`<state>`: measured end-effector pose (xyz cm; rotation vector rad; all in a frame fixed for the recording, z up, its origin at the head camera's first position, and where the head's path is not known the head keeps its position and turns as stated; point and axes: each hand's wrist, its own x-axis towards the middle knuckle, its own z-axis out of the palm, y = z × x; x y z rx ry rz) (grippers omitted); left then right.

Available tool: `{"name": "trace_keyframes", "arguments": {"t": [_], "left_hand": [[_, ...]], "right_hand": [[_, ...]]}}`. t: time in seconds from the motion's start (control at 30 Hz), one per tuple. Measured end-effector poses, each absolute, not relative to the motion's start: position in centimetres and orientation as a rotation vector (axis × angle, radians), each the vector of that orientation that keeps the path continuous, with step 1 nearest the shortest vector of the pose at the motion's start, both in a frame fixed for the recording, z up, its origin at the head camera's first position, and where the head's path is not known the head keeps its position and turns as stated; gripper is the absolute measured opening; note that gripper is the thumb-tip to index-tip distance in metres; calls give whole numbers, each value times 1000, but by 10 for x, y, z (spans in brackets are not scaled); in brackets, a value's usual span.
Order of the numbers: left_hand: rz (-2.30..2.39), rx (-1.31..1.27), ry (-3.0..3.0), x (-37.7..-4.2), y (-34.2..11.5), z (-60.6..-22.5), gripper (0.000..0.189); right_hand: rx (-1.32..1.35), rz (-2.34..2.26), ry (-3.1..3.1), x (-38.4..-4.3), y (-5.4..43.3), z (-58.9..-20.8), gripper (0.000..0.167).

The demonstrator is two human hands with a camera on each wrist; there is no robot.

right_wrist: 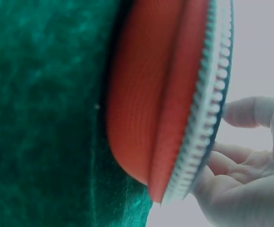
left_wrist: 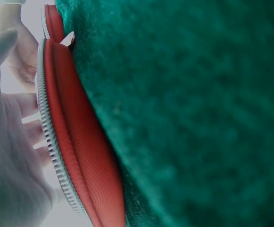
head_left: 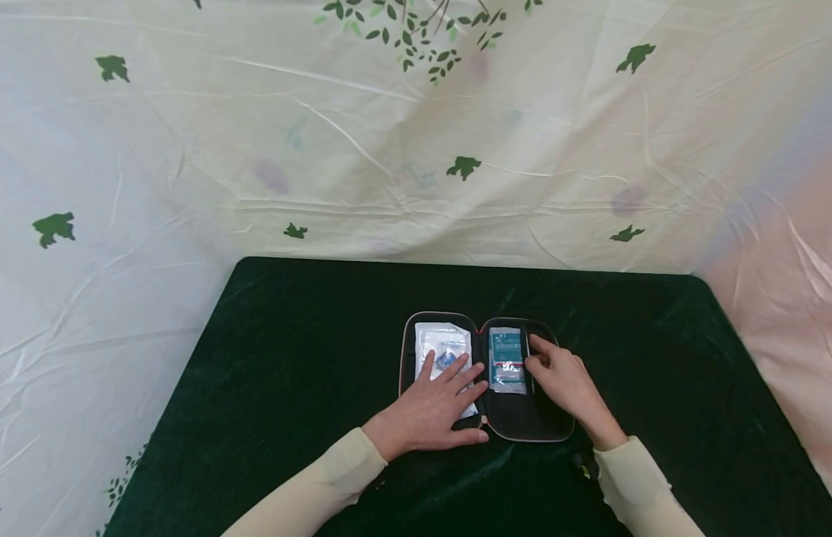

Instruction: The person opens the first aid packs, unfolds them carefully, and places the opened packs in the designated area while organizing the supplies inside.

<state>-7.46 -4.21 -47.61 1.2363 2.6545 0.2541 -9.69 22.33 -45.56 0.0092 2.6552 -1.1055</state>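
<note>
An unzipped case, black inside and red outside, lies spread flat with its two halves side by side. White packets fill the left half, and my left hand rests over them with its fingers spread. In the right half lies a teal and white packet. The bent thumb and forefinger of my right hand reach the dark strip along this packet's right edge; whether they pinch anything is hidden. The case's red side shows beside my left palm in the left wrist view.
Dark green velvet cloth covers the table under the case. A small dark object lies near my right cuff, too dim to make out. Pale fabric with leaf and bird prints hangs behind the table and at its sides.
</note>
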Motion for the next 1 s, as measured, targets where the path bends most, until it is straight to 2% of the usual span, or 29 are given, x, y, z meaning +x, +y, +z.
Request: {"name": "trace_keyframes", "arguments": {"t": [0.77, 1.0], "left_hand": [[270, 1236, 2651, -71, -45, -478, 85], [308, 1252, 2714, -73, -51, -468, 84]], "right_hand": [[-35, -1164, 2655, -90, 222, -457, 54], [-94, -1236, 2706, -82, 227, -454, 51]]}}
